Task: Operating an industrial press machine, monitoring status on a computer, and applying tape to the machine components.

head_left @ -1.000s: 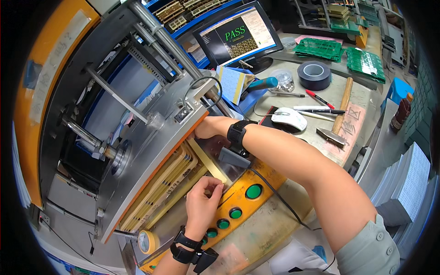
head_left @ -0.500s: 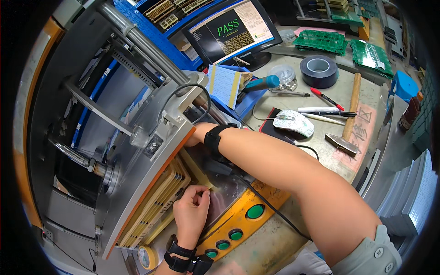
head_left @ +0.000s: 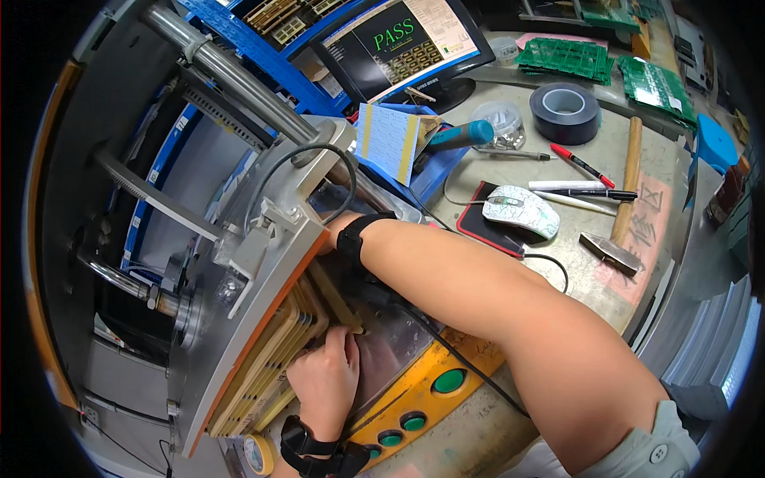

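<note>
My left hand (head_left: pixel 325 378) is closed beside the stacked tan fixture plates (head_left: pixel 267 362), its fingertips at the near end of a thin tan board (head_left: pixel 339 303). The fingers seem to pinch that end. My right arm reaches across from the lower right, and only the wrist and a bit of my right hand (head_left: pixel 335 233) show. Its fingers are hidden behind the orange-edged grey plate (head_left: pixel 263 319) of the press. Both wrists wear black straps.
A yellow panel with green buttons (head_left: pixel 449 381) lies right of my left hand. A black cable (head_left: pixel 470 358) runs under my right forearm. On the bench are a mouse (head_left: pixel 522 213), a hammer (head_left: pixel 610 253), pens, tape (head_left: pixel 566 113), green circuit boards (head_left: pixel 564 60) and a monitor (head_left: pixel 398 48).
My left hand has shifted slightly left and turned more back-up, still at the tan board's end. My right wrist has gone a little further left behind the plate. The view has shifted somewhat.
</note>
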Tool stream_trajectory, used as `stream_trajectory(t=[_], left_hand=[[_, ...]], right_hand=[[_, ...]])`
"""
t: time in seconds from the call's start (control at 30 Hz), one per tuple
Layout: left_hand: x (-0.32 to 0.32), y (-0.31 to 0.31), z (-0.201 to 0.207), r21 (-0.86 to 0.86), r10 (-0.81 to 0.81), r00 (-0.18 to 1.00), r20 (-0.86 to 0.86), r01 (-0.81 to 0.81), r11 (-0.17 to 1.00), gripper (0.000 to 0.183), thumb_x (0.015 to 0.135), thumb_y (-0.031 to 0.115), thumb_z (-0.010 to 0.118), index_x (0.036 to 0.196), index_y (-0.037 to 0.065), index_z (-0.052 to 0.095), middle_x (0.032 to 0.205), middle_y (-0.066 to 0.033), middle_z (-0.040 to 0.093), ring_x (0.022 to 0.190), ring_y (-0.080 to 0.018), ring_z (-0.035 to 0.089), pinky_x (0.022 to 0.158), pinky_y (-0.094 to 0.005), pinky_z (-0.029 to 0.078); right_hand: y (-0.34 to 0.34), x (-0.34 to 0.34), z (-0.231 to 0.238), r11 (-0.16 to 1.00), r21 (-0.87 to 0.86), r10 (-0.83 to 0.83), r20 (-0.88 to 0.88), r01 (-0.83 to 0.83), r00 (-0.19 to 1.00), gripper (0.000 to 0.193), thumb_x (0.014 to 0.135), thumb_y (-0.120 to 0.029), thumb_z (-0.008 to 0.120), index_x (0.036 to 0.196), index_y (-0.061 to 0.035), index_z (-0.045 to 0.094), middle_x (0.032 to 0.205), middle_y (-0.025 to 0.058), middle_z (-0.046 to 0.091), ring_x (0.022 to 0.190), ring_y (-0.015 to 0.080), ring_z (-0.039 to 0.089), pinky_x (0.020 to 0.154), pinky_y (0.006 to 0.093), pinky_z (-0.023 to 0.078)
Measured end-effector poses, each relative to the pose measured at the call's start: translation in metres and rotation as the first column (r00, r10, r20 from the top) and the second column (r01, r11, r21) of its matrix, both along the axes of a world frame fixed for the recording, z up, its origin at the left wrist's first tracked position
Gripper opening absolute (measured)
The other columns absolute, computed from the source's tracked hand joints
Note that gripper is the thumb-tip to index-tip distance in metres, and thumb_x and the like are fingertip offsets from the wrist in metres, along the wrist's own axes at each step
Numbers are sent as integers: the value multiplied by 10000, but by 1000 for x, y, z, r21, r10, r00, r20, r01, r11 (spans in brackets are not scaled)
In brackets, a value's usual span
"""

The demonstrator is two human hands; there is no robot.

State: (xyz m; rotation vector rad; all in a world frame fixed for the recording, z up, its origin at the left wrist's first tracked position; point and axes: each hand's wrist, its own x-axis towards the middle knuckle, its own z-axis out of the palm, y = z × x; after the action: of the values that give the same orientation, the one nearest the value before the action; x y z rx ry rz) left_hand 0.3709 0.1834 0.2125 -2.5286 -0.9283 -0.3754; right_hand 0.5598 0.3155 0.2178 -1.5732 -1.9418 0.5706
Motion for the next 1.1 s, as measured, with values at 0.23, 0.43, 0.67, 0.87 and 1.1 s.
stream_trajectory(t=[0.23, 0.43, 0.67, 0.87, 1.1], left_hand=[[4, 2, -2, 32, -33, 999, 21, 32, 999, 51, 801, 140, 666, 839, 116, 642, 567, -129, 595, 518, -322, 603, 494, -392, 471], [8, 1, -1, 31, -29, 999, 15, 28, 999, 31, 805, 129, 661, 818, 108, 642, 573, -143, 594, 526, -329, 605, 497, -393, 472], [2, 3, -3, 28, -31, 998, 52, 30, 999, 52, 772, 114, 675, 806, 112, 636, 594, -120, 609, 539, -309, 612, 505, -385, 473], [5, 3, -1, 22, -38, 999, 36, 38, 999, 28, 804, 119, 657, 816, 103, 637, 573, -139, 595, 528, -324, 607, 488, -393, 467], [7, 2, -1, 16, -20, 999, 32, 19, 1000, 26, 801, 123, 659, 811, 104, 644, 577, -143, 598, 531, -327, 608, 490, -392, 467]], right_hand=[[-42, 5, 18, 996, -65, -59, -44, 56, 997, 317, 867, -113, 525, 1152, -58, 652, 1180, 144, 640, 1064, 318, 624, 815, 447, 518], [-26, 1, 5, 998, 49, -36, -32, 37, 999, 291, 872, -118, 520, 1113, -54, 670, 1149, 163, 648, 1054, 310, 632, 791, 423, 524], [-38, 3, 11, 998, 1, -55, -58, 55, 997, 290, 851, -108, 549, 1108, -51, 669, 1136, 169, 650, 1048, 314, 635, 807, 399, 521], [-27, 0, 2, 998, 20, -62, -94, 65, 994, 308, 830, -107, 584, 1122, -46, 659, 1158, 172, 641, 1072, 325, 623, 825, 403, 521], [1, -8, -19, 986, 126, -101, -84, 111, 991, 324, 839, -130, 579, 1148, -70, 654, 1173, 155, 641, 1087, 319, 621, 838, 410, 525]])
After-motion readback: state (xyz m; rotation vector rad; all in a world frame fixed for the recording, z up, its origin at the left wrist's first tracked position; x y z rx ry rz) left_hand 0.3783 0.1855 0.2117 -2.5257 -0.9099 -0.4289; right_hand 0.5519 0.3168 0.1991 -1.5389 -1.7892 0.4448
